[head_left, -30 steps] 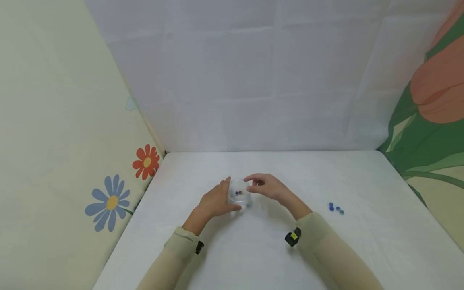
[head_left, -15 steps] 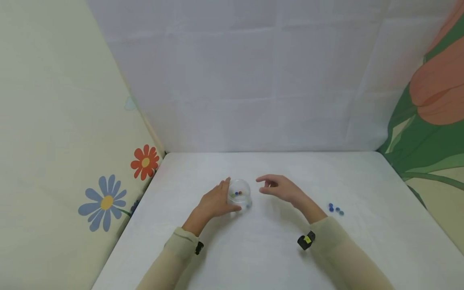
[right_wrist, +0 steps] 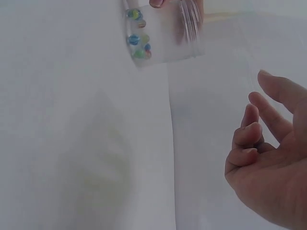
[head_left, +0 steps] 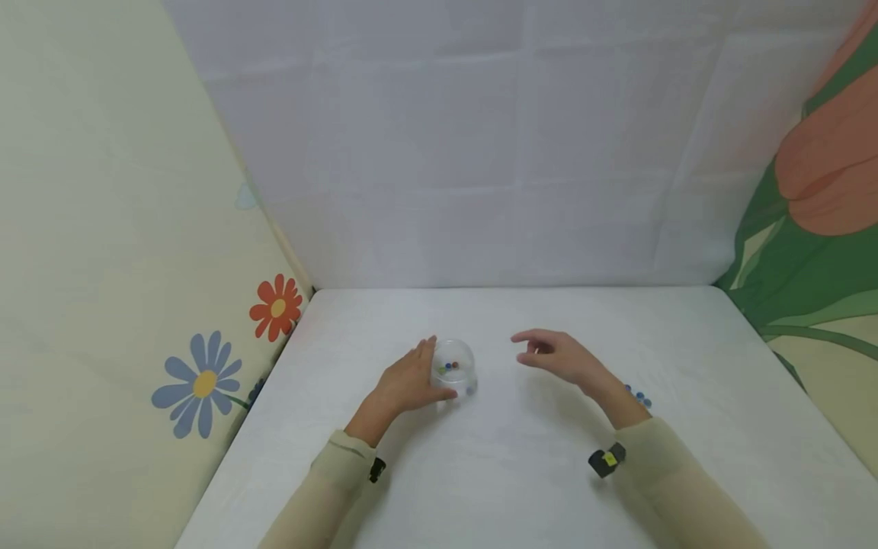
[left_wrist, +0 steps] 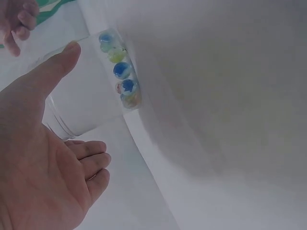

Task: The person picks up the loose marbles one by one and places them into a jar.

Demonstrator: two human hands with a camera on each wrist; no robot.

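Note:
A clear plastic cup point(head_left: 456, 366) stands on the white table point(head_left: 494, 473) with several coloured marbles point(head_left: 450, 366) in its bottom. My left hand point(head_left: 434, 369) holds it from the left, thumb in front and fingers behind. The left wrist view shows the thumb point(left_wrist: 48, 72) lying along the cup point(left_wrist: 91, 96) and the marbles point(left_wrist: 122, 72) at its base. My right hand point(head_left: 524, 349) hovers open and empty a little to the right of the cup, fingers loosely bent. In the right wrist view that hand point(right_wrist: 254, 120) is apart from the cup point(right_wrist: 172, 33).
A few blue marbles point(head_left: 639, 396) lie on the table at the right, partly hidden behind my right forearm. Fabric walls with flower prints close in the table on the left, back and right.
My right hand has drawn away from the cup's rim toward the right, now empty and apart from it. The left hand and the cup have stayed put.

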